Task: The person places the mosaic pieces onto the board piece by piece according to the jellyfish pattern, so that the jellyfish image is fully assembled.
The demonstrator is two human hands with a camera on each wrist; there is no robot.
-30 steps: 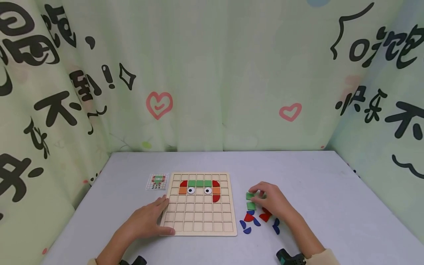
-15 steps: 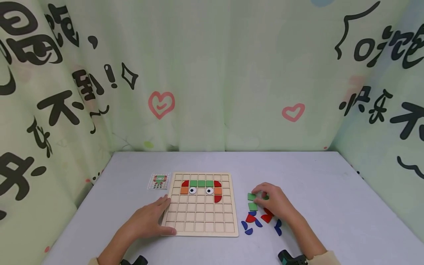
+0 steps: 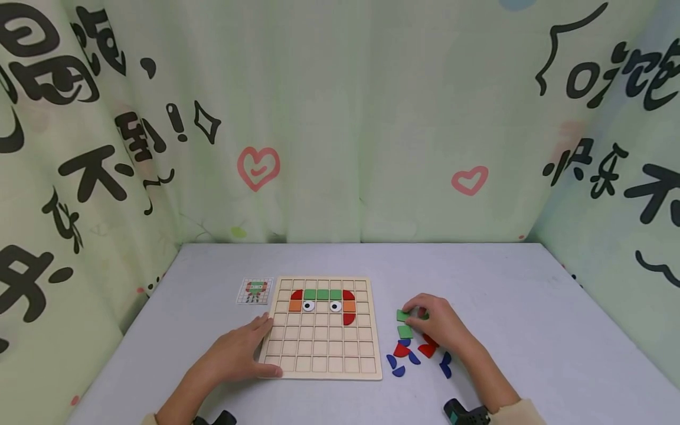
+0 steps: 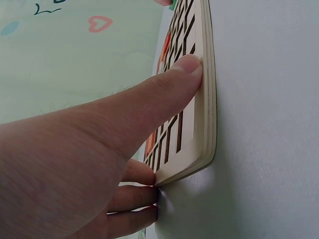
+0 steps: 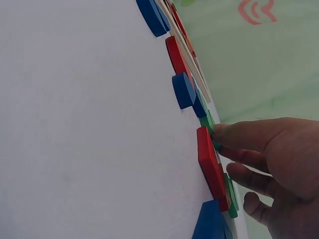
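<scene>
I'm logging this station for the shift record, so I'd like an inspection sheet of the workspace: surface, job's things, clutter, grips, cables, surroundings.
Surface: pale table, flat; no spill seen.
Job's things: gridded board with placed pieces in its upper rows; pattern card beside its far-left corner; loose green squares, red pieces and blue pieces to its right.
Clutter: nothing seen.
Grips: left grip, a bare hand, thumb on the board's near edge, fingers at its left edge; right grip, also bare, thumb and index finger at a green square, whether pinched cannot be told.
Cables: nothing seen.
Surroundings: pale green curtain with black characters and pink hearts.
</scene>
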